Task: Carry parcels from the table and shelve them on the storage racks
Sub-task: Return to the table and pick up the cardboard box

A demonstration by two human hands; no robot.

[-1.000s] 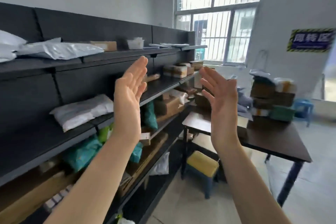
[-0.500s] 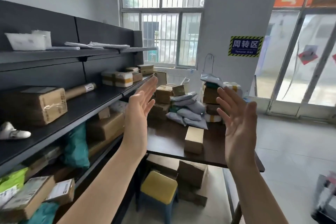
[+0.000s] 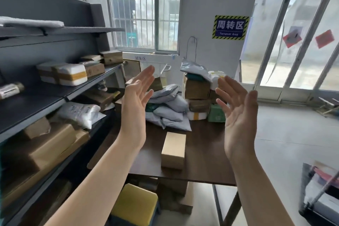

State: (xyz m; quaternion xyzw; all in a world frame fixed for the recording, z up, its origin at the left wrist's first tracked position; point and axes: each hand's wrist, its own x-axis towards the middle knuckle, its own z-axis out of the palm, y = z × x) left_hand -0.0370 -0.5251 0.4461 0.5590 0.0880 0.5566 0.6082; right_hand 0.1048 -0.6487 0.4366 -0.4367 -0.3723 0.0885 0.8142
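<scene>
My left hand (image 3: 136, 104) and my right hand (image 3: 236, 113) are raised in front of me, palms facing each other, fingers apart, holding nothing. Between and beyond them stands a dark wooden table (image 3: 205, 161). A small tan cardboard box (image 3: 173, 149) lies on its near part. Farther back lies a heap of grey poly mailers (image 3: 167, 110), beside a stack of brown boxes (image 3: 197, 91) topped with a grey bag. The dark storage racks (image 3: 31, 104) run along the left, holding taped white boxes (image 3: 63, 74), a white bag (image 3: 80, 113) and brown parcels.
A yellow-topped stool (image 3: 135, 205) and cardboard boxes (image 3: 172, 194) sit under the table. A barred window is behind it, glass doors at the right. A cart-like object (image 3: 319, 194) stands at the lower right. Open grey floor (image 3: 293, 143) lies right of the table.
The view has swung right from the racks toward the table, which is now closer and centred. Both hands stay raised and empty, now a little wider apart.
</scene>
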